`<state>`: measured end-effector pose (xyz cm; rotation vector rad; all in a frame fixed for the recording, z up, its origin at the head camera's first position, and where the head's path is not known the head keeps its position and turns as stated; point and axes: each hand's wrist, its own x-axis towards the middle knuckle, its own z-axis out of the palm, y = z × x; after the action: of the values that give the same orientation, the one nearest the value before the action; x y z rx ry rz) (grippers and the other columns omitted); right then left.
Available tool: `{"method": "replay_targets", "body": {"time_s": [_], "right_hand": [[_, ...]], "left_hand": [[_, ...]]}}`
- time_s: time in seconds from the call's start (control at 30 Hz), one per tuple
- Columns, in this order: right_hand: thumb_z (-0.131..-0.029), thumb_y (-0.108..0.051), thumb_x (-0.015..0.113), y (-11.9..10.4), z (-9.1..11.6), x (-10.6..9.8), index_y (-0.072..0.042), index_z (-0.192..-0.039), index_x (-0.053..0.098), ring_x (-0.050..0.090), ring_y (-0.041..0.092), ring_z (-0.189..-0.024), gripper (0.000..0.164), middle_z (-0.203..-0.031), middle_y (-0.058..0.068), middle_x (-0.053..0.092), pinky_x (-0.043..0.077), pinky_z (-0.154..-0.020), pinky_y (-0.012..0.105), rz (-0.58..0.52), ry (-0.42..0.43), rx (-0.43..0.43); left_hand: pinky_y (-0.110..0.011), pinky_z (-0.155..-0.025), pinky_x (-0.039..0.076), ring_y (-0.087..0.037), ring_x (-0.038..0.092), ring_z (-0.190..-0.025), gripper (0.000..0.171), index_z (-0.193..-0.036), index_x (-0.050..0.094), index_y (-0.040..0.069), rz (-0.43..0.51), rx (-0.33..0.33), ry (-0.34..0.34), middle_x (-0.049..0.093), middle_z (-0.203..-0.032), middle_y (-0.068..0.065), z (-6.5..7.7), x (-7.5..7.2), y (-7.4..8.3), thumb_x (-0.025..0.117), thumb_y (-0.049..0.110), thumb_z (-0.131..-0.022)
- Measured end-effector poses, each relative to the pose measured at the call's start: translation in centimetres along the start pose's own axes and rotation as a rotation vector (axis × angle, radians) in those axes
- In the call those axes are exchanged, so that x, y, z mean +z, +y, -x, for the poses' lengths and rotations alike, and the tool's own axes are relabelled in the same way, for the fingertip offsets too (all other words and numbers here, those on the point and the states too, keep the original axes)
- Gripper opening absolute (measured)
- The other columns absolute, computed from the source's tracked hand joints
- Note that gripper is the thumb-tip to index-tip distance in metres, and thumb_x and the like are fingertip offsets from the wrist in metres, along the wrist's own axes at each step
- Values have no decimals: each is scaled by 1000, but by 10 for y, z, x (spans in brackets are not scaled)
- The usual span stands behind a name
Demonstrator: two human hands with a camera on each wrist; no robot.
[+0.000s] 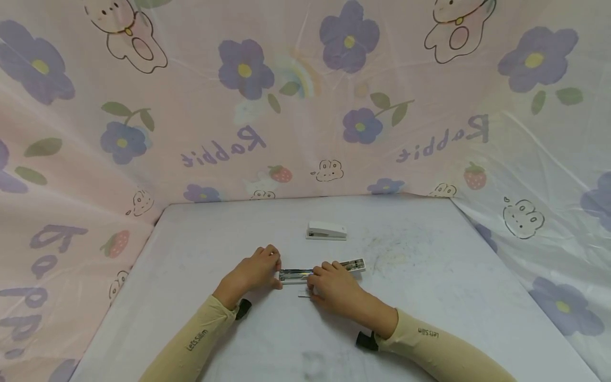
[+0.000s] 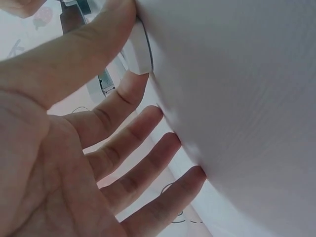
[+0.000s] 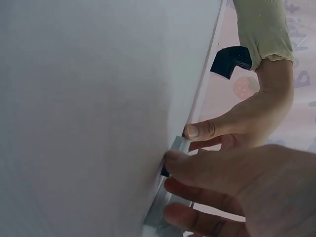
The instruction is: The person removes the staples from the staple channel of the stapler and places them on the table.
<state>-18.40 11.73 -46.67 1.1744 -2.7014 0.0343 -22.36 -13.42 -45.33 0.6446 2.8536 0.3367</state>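
Observation:
A white stapler (image 1: 296,274) lies folded open on the table, its metal staple channel showing. The thumb and forefinger of my left hand (image 1: 258,268) hold its left end; the left wrist view shows them at the tip of the white base (image 2: 138,52), the other fingers spread with their tips at the table. Over the stapler's middle is my right hand (image 1: 336,289), hiding part of it. A small strip of staples (image 1: 303,294) sticks out beside the right thumb. In the right wrist view, a small dark piece (image 3: 164,172) shows between that thumb and the forefinger.
Behind the open stapler stands a second white stapler (image 1: 326,231), closed. The white tabletop (image 1: 420,313) has faint grey smudges. A printed curtain (image 1: 305,122) with flowers and rabbits hangs around the back and sides.

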Motion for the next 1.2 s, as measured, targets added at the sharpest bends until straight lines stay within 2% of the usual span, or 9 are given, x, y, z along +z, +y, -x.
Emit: {"method": "replay_targets", "body": {"time_s": [0.17,0.3,0.4,0.47,0.63,0.77,0.9,1.1,1.2], "right_hand": [[-93,-33,86,3,0,-7,-23,-99,74,60,13,-87,17,-91,-9,66,45,-78,33,-120,11,3],[-95,-27,84,13,-1,-22,-19,-100,74,60,11,-80,13,-86,-9,65,48,-78,32,-291,112,-4],[-95,-21,84,27,-4,-33,-15,-103,73,62,15,-82,14,-89,-6,66,52,-78,33,-394,208,-12],[-96,-17,83,40,-6,-40,-12,-107,72,64,19,-86,16,-94,-3,67,54,-79,33,-451,259,-11],[-97,-11,82,77,-17,-49,-6,-118,69,65,22,-100,26,-110,4,70,58,-90,42,-545,311,-33],[-96,-7,82,107,-24,-43,-6,-121,68,63,20,-105,29,-115,4,69,57,-92,46,-534,310,-19],[-96,-5,81,131,-27,-34,-4,-123,67,63,23,-106,31,-119,7,69,55,-94,46,-537,287,20],[-97,-11,81,155,-38,-17,-3,-128,66,63,33,-114,36,-126,13,69,52,-101,55,-556,216,36],[-98,-15,82,164,-46,-6,-2,-133,64,61,34,-119,41,-131,15,67,50,-105,54,-550,156,50]], "left_hand": [[-50,-88,54,-30,57,-115,36,-102,65,16,68,48,-27,60,-130,-6,0,-5,-6,86,44,-92],[-54,-103,51,-35,62,-119,44,-117,70,8,203,120,-19,66,-125,-8,-3,-11,-12,74,48,-101],[-58,-110,49,-39,59,-131,48,-126,69,5,278,127,-6,66,-132,-12,-9,-15,-15,69,47,-104],[-57,-112,48,-38,57,-135,46,-130,68,5,295,116,6,65,-137,-12,-16,-18,-17,69,44,-105],[-52,-110,50,-34,61,-131,43,-135,65,3,303,133,13,66,-137,-12,-36,-25,-20,73,33,-105],[-51,-112,49,-36,60,-132,46,-138,63,-1,296,161,6,65,-138,-15,-54,-28,-22,74,29,-105],[-48,-113,48,-33,60,-132,49,-141,61,0,288,152,15,64,-141,-14,-74,-26,-26,75,30,-104],[-47,-113,48,-32,61,-128,51,-140,62,0,290,132,23,64,-138,-15,-97,-22,-26,78,30,-102],[-47,-114,47,-30,60,-128,53,-141,62,1,274,133,12,64,-137,-15,-106,-20,-24,79,31,-101]]}}
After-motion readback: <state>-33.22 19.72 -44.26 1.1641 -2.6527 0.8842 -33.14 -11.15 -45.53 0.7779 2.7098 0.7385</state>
